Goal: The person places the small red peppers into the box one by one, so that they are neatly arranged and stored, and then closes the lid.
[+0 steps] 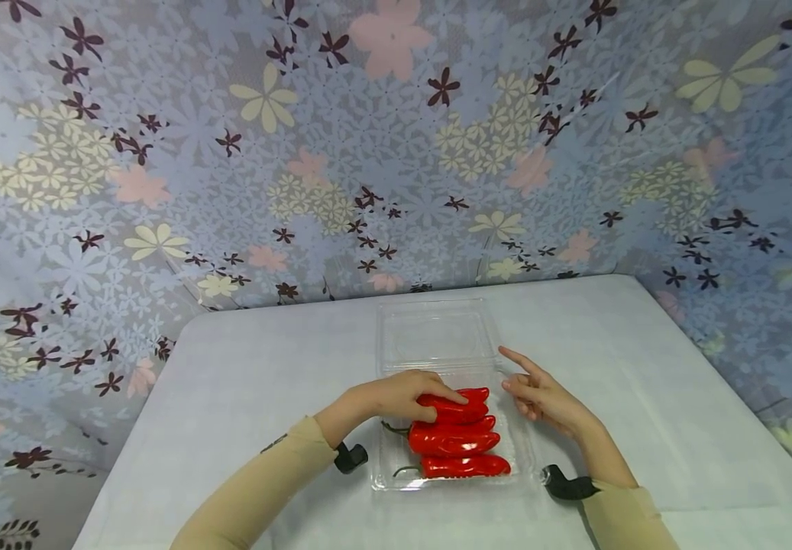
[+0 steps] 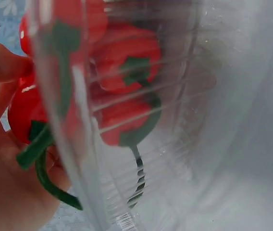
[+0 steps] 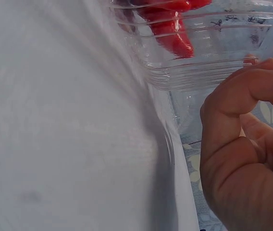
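Several glossy red peppers [image 1: 454, 441] with green stems lie crosswise in a clear plastic clamshell container [image 1: 383, 480]. My left hand [image 1: 412, 395] reaches in from the left and grips the rearmost red pepper [image 1: 460, 410], thumb in front and fingers over the top. In the left wrist view, the hand [image 2: 11, 178] is round a red pepper [image 2: 23, 113], with other peppers [image 2: 127, 72] seen through the ridged wall. My right hand [image 1: 545, 397] hovers at the container's right side, index finger extended and the others loosely bent, holding nothing. In the right wrist view, its fingers [image 3: 242, 96] appear near the wall.
The container's clear lid [image 1: 437, 332] lies folded back toward the far table edge. A white cloth covers the table [image 1: 286, 367]. Behind it hangs a flowered curtain-like backdrop [image 1: 396, 168]. Black wrist devices [image 1: 567, 483] sit on both forearms.
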`<state>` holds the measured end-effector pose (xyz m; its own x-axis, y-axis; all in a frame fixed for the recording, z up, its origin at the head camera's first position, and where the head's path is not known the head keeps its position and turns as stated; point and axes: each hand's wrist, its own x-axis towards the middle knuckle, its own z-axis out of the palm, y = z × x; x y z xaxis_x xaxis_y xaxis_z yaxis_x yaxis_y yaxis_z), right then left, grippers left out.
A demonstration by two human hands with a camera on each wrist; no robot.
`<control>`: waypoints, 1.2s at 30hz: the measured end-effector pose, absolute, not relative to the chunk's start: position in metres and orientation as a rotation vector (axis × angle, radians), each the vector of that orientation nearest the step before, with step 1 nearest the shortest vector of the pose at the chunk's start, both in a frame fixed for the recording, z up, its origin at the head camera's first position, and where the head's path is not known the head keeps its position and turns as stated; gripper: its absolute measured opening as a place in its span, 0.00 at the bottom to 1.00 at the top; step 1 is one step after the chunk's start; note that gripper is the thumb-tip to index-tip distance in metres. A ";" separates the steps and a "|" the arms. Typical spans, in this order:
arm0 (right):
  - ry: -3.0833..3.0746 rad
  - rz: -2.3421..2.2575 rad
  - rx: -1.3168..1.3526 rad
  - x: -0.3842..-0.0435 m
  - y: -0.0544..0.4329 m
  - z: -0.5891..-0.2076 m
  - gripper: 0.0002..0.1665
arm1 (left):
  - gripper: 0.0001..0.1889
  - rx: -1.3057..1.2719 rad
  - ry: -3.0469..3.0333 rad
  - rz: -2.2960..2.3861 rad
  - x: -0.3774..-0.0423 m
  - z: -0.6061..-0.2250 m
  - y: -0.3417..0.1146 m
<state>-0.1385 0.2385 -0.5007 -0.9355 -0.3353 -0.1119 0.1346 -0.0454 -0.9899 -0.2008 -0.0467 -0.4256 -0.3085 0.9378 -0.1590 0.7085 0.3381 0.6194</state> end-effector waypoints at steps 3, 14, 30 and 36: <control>1.910 -2.051 -0.213 -0.138 0.238 -0.500 0.42 | 0.25 1.431 2.128 0.595 -0.200 -0.429 -0.046; 1.907 -2.061 -0.233 -0.138 0.240 -0.500 0.42 | 0.23 1.472 2.146 0.595 -0.195 -0.424 -0.047; 2.002 -1.998 -0.130 -0.137 0.244 -0.493 0.38 | 0.29 0.556 2.335 1.536 -0.223 -0.429 -0.137; 1.992 -1.973 -0.156 -0.139 0.241 -0.492 0.37 | 0.30 0.492 2.160 1.543 -0.215 -0.451 -0.136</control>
<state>-0.1393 0.2411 -0.4922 -0.9389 -0.3065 -0.1563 0.1533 0.0342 -0.9876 -0.2153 -0.1365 -0.4511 -0.8406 0.5223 -0.1436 0.0334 0.3147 0.9486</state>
